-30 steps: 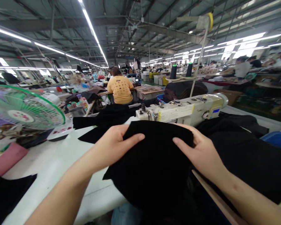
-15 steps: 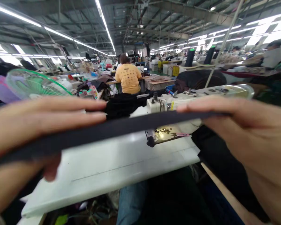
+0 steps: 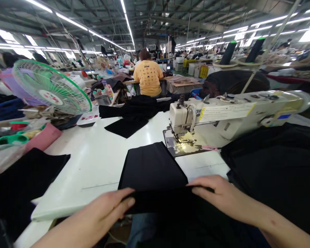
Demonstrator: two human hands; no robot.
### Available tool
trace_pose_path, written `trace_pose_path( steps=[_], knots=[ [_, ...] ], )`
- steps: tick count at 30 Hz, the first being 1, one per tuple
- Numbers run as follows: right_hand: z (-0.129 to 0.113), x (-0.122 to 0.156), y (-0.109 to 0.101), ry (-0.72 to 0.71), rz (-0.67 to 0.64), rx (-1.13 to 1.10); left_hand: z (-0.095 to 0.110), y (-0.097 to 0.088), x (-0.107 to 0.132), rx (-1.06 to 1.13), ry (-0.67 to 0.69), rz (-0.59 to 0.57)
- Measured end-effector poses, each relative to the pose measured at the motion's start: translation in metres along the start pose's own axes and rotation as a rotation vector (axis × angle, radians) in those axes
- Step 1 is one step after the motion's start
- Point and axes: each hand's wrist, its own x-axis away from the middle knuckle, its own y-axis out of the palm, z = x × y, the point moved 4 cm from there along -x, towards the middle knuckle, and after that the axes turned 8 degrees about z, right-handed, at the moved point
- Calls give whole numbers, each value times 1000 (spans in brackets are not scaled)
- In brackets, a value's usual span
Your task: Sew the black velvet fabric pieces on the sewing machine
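A black fabric piece (image 3: 151,167) lies flat on the white table (image 3: 98,168), its near edge hanging over the table's front. My left hand (image 3: 107,210) grips that near edge at its left end, fingers closed on the cloth. My right hand (image 3: 217,196) grips the same edge at its right end, fingers curled over it. The fabric's far corner reaches close to the needle plate of the white sewing machine (image 3: 222,115), which stands just right of centre.
A green-rimmed fan (image 3: 50,88) stands at the back left, with green scissors (image 3: 11,139) and a pink pad nearby. More black fabric lies at the left (image 3: 23,179), right (image 3: 276,162) and behind (image 3: 130,115). A person in a yellow shirt (image 3: 147,77) sits ahead.
My hands held the black fabric up near my face, stretched it out flat, then lowered it. It now lies spread on the table in front of the sewing machine.
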Motion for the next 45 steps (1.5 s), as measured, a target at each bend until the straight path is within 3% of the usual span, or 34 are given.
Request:
trace_pose_path(
  steps=[4,8,10,13,15,19,22,25,27,31,36,40,45],
  knots=[
    [-1,-73,11,-55,218,40,-16,1,-61,-181,-127,96],
    [10,-137,33,-79,405,159,-44,6,-113,-370,-197,337],
    [18,-157,43,-47,442,185,-61,11,-131,-260,-223,396],
    [25,-172,52,-2,475,209,-80,19,-151,-69,-281,351],
    [26,-175,53,8,484,202,-82,22,-157,-21,-278,331],
    [23,-160,48,-25,496,110,-68,21,-144,68,-254,454],
    [23,-129,37,-56,507,-6,-53,21,-120,389,-228,525],
    [31,-93,18,-49,566,-187,-33,27,-101,915,-192,405],
    [39,-72,3,15,626,-300,-16,31,-93,1082,-180,330],
    [53,-42,-20,135,734,-361,14,31,-88,1106,-141,425],
    [70,-23,-33,131,784,-343,42,28,-85,968,-70,607],
    [78,-20,-34,134,774,-424,49,30,-83,983,-127,682],
    [69,-19,-31,285,841,-682,48,39,-85,1119,-251,693]
  ],
)
